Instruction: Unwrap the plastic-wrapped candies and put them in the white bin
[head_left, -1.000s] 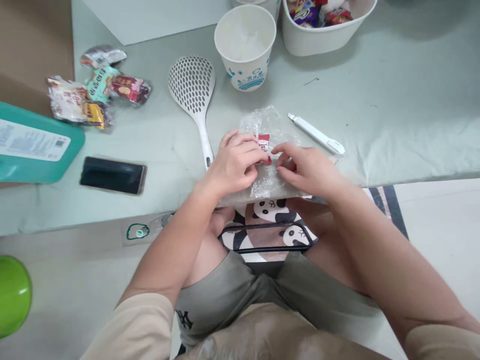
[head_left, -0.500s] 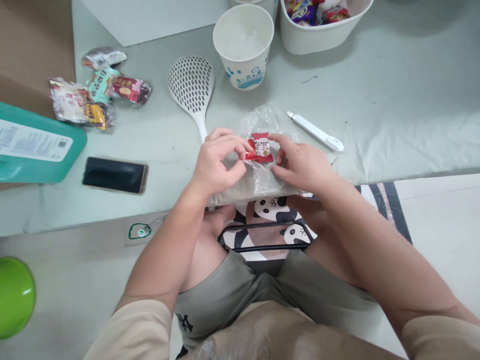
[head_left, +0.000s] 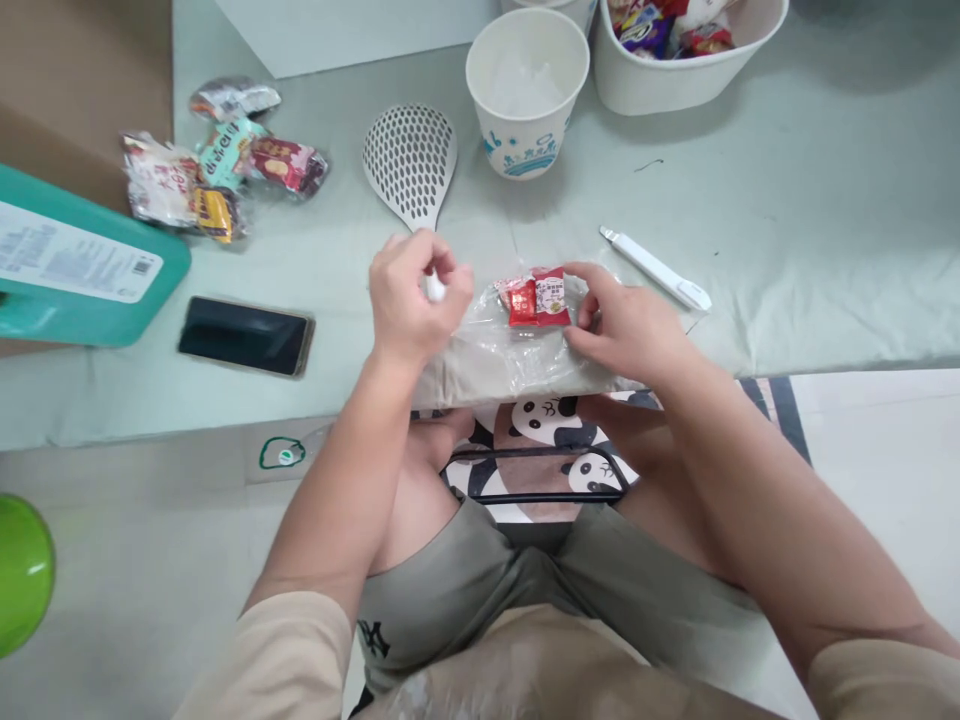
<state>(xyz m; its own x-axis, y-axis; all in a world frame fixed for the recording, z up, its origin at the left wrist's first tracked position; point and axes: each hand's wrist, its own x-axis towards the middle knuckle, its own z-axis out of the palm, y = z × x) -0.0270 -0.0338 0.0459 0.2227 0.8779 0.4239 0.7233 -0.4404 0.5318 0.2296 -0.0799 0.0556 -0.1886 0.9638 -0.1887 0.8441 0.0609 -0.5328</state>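
My left hand (head_left: 416, 295) is closed around the handle of a white slotted skimmer (head_left: 412, 160), whose perforated head lies on the table beyond the fist. A white bit of the handle shows between thumb and fingers. My right hand (head_left: 626, 325) rests at the right edge of a small red snack packet (head_left: 540, 298), thumb and index finger apart, the index finger at the packet's upper corner. Beneath the packet is a crumpled clear plastic bag (head_left: 495, 350). A white utility knife (head_left: 656, 270) lies to the right, behind my right hand.
A paper cup (head_left: 529, 140) and a white tub (head_left: 667, 85) of wrapped snacks stand at the back. Several snack packets (head_left: 161, 185), a phone (head_left: 246, 336) and a teal container (head_left: 112, 270) are on the left. The table's front edge runs just below my hands.
My left hand has left the red packet, moved left and closed on the skimmer's handle. My right hand stays by the packet. The whole view has shifted slightly.
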